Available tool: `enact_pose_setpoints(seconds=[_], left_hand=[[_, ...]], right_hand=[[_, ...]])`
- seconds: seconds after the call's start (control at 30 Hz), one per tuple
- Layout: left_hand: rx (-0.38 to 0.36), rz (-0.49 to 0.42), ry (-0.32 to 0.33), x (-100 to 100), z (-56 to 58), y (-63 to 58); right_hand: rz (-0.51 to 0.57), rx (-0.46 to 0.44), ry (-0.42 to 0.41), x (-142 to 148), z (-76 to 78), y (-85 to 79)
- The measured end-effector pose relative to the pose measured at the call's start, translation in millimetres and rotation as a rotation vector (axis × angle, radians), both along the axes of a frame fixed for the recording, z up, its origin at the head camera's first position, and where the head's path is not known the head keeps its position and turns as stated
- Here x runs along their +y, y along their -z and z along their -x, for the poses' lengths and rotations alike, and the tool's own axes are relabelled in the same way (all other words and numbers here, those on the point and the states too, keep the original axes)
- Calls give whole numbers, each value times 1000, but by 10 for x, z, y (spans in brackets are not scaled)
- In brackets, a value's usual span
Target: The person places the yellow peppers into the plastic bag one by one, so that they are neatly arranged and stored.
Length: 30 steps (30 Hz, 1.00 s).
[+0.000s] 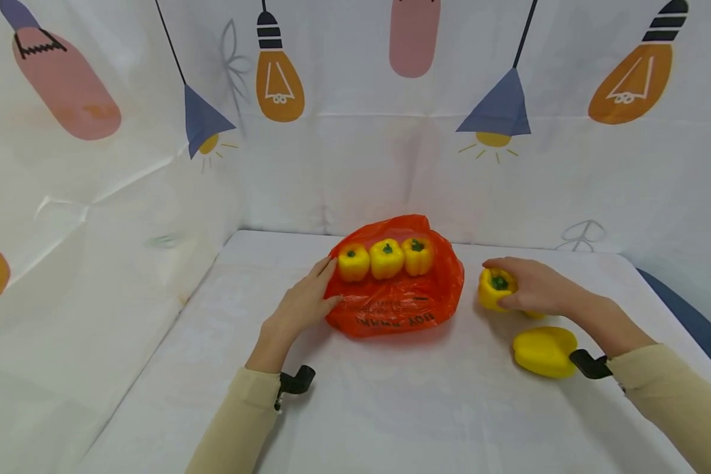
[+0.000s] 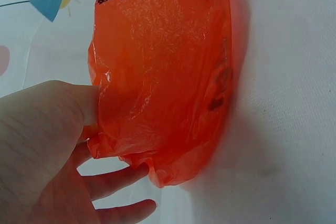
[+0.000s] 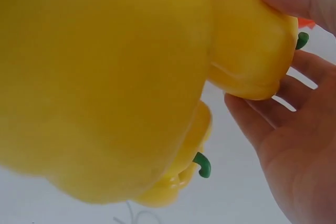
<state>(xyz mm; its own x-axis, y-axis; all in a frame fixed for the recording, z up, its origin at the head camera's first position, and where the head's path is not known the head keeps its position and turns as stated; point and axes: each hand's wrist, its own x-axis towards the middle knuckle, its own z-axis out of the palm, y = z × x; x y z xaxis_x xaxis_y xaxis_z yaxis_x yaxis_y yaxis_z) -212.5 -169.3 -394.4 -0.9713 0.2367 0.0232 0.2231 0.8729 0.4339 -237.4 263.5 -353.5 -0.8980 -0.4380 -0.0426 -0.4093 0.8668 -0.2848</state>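
A red plastic bag (image 1: 391,309) lies spread on the table with its mouth toward the back, and three yellow bell peppers (image 1: 387,259) sit in a row in it. My left hand (image 1: 302,299) holds the bag's left rim; in the left wrist view its thumb (image 2: 90,103) goes behind the plastic and is partly hidden. To the right of the bag, my right hand (image 1: 536,286) grips another yellow bell pepper (image 3: 252,40) between thumb and fingers, its green stem showing. Close below that hand lies a loose yellow bell pepper (image 1: 544,351) on its side.
One more yellow bell pepper (image 1: 534,315) shows only partly under my right hand; its stem is visible in the right wrist view. A white covered table (image 1: 391,408) carries everything. Behind it hangs a white cloth (image 1: 355,164) printed with lamps and bulbs.
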Motion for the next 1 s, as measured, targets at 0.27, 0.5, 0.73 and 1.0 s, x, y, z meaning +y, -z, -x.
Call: enact_pose_setpoints(seconds=[0.27,0.5,0.73,1.0], left_hand=[[2,-2,1,-9,6,1],[4,1,-4,-23,6,10],[1,4,-5,-6,9,11],[-11,8,-12,1,-2,-4]], right_hand=[[11,14,21,-35,-28,-95],[24,27,33,-55,-19,-156],[42,59,35,-66,-17,-201],[79,96,45,-110,-35,-265]])
